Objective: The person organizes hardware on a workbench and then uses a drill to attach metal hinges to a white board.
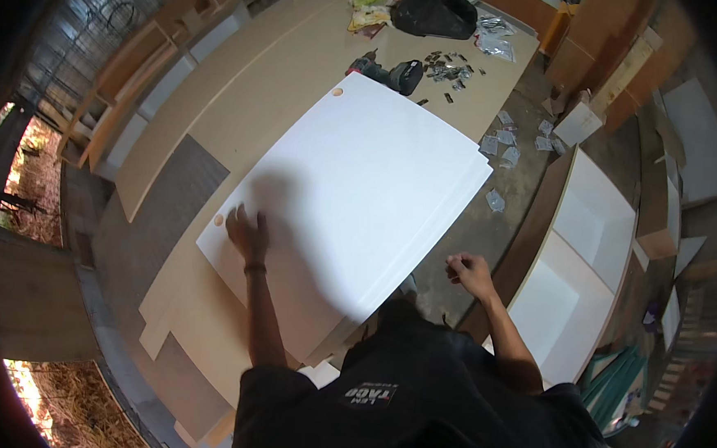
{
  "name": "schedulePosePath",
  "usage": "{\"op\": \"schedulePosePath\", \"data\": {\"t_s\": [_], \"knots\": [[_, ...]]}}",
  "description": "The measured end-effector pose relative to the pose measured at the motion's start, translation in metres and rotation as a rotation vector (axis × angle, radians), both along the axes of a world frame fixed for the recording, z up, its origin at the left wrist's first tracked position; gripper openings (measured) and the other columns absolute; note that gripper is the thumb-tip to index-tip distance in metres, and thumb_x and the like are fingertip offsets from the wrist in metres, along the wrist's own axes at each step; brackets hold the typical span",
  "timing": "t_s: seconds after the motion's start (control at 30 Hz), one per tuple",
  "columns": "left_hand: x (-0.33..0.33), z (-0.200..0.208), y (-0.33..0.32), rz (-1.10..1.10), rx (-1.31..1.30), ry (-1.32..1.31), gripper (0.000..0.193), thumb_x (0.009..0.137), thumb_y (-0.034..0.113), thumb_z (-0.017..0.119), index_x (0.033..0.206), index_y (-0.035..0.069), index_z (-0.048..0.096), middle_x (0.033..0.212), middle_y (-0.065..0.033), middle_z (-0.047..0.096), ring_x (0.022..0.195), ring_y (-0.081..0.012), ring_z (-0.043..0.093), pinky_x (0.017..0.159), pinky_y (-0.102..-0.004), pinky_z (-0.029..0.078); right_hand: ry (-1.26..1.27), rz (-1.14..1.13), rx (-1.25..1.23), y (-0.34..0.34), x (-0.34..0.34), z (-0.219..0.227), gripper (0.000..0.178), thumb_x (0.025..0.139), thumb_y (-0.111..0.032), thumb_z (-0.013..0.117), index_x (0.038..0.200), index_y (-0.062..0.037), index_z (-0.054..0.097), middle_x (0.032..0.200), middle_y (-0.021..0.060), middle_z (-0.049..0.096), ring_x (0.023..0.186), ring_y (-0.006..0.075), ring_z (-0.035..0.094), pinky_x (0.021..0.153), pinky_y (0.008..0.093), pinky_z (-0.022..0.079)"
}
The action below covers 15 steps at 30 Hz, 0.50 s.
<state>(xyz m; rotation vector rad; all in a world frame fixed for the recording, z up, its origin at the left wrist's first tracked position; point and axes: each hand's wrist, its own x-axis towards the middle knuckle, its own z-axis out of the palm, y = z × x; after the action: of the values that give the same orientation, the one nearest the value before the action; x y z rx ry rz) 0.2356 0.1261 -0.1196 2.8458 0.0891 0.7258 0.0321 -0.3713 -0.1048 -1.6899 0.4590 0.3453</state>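
Sunlit openings pierce the left wall, and the grey floor is probably concrete.

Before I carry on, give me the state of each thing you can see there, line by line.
White panel: lying flat
Lower round hole: uncovered
Left hand: open beside that hole, contact unclear
Right hand: off the panel, fingers curled, contents unclear
Drill: set down
Metal fittings: loose, scattered
Plastic packets: strewn on floor
Cabinet: open-fronted
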Motion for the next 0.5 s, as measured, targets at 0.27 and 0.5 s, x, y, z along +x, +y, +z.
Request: {"op": "schedulePosePath", "data": {"t_s": [0.27, 0.5], "knots": [[0.2, -0.025, -0.012, -0.044, -0.038, 0.375, 0.052, 0.098, 0.048, 0.046, 0.109, 0.001, 0.067, 0.107, -0.0236, 0.068, 0.1, -0.0417, 0.065, 0.089, -0.0517, 0.049, -0.047, 0.507, -0.063, 0.069, 0.072, -0.021, 0.042, 0.097, -0.041, 0.061, 0.096, 0.0, 0.071, 0.083, 0.0057, 0.069, 0.065, 0.0147, 0.062, 0.057, 0.0293, 0.05], [0.218, 0.003, -0.063, -0.051, -0.115, 0.529, 0.056, 0.102, 0.048, 0.036, 0.112, 0.003, 0.068, 0.106, -0.025, 0.068, 0.102, -0.0432, 0.064, 0.089, -0.0534, 0.049, 0.308, 0.512, 0.144, 0.065, 0.094, 0.004, 0.044, 0.092, -0.043, 0.069, 0.093, -0.0002, 0.077, 0.083, 0.0071, 0.071, 0.073, 0.0141, 0.063, 0.064, 0.0315, 0.05]]}}
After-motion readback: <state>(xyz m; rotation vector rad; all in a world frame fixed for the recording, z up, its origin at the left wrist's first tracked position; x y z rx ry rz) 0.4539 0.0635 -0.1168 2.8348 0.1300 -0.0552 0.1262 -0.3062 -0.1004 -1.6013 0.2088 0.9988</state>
